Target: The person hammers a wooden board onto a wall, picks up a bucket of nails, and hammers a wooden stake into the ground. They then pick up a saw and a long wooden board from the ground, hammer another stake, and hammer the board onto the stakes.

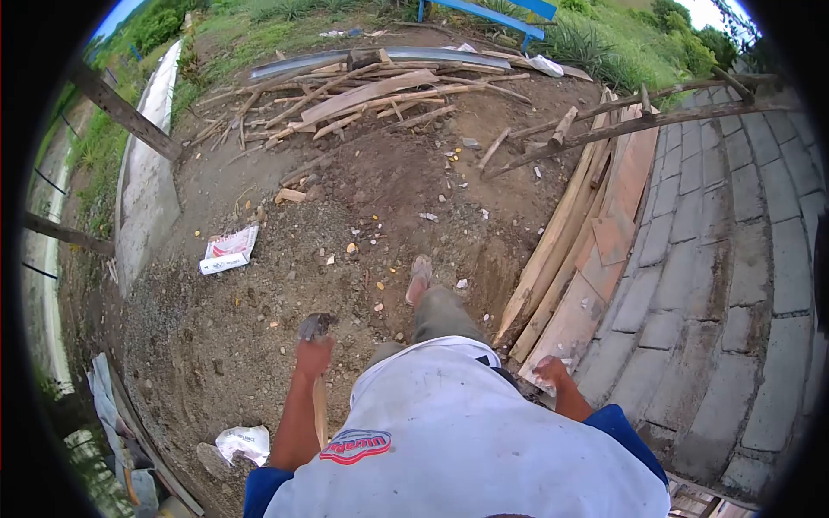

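My left hand point(314, 356) hangs at my side, closed around a tool with a dark metal head point(318, 325). Its pale wooden handle point(320, 410) runs back beside my forearm. On the other side, my right hand point(550, 371) has its fingers curled; whether they hold anything, I cannot tell. In this view it overlaps the near end of a reddish-brown board point(570, 332). Long planks point(553, 259) lie along the block wall beside that board. One sandalled foot point(420, 272) shows ahead of me on the gravelly soil.
A heap of wood scraps point(371, 99) lies ahead, with a metal channel point(285, 65) behind it. Rough poles point(622, 125) lean by the grey block wall point(708, 216). A printed paper sack point(230, 250) and a crumpled white bag point(244, 443) lie left. Posts point(125, 112) stand farther left.
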`<state>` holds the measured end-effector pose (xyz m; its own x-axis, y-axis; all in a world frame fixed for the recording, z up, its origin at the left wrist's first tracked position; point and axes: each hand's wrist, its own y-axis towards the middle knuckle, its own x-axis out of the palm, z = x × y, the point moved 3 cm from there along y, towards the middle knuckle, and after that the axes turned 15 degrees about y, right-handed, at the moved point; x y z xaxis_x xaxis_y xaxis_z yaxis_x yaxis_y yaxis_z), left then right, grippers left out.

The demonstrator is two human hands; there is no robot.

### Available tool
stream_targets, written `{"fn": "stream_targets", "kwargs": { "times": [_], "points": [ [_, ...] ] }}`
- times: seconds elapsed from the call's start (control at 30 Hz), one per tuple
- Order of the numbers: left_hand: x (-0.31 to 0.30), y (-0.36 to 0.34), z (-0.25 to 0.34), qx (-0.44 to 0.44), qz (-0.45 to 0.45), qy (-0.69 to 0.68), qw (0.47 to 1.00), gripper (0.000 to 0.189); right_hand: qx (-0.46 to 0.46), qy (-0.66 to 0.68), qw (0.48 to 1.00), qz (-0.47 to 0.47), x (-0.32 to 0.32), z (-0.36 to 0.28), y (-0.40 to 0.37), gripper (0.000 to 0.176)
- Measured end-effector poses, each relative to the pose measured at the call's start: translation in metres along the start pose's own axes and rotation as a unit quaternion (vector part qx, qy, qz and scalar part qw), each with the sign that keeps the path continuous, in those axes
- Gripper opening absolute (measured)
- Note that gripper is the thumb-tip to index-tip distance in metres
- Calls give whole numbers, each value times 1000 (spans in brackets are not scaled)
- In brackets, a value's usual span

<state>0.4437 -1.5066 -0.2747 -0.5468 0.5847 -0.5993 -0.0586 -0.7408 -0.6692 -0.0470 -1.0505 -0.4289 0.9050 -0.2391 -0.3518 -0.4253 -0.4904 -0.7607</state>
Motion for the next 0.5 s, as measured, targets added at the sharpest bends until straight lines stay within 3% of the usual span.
{"fn": "stream_targets", "kwargs": {
  "times": [0.03,0.13,0.2,0.27,0.3,0.33,0.37,0.4,0.43,0.47,0.5],
  "points": [
    [4,7,13,-1,-16,9,1000,26,-66,-30,995,-66,-5,38,38,26],
    [20,26,53,11,-36,47,998,26,131,60,968,-207,-6,21,80,26],
    [33,51,74,32,-26,89,995,24,232,245,915,-222,-10,1,130,31],
    [53,112,61,99,-43,146,983,22,161,177,946,-220,-24,-6,207,32],
    [63,137,51,139,-48,180,973,21,41,11,977,-207,-30,3,262,31],
    [67,157,42,162,-55,205,964,21,-52,-142,969,-196,-33,-13,280,28],
    [49,150,87,101,-90,222,966,21,-139,-294,932,-159,-35,-28,298,25],
    [27,144,148,38,-96,202,974,21,-205,-428,873,-113,-49,-89,313,21],
    [4,136,211,-25,-99,181,978,20,-175,-281,943,-34,-64,-154,315,17],
    [-6,143,225,-62,-106,134,983,20,-129,-129,982,39,-78,-217,303,14],
    [-16,149,239,-100,-109,86,985,21,-49,-15,998,43,-88,-251,313,12]
  ]
}}
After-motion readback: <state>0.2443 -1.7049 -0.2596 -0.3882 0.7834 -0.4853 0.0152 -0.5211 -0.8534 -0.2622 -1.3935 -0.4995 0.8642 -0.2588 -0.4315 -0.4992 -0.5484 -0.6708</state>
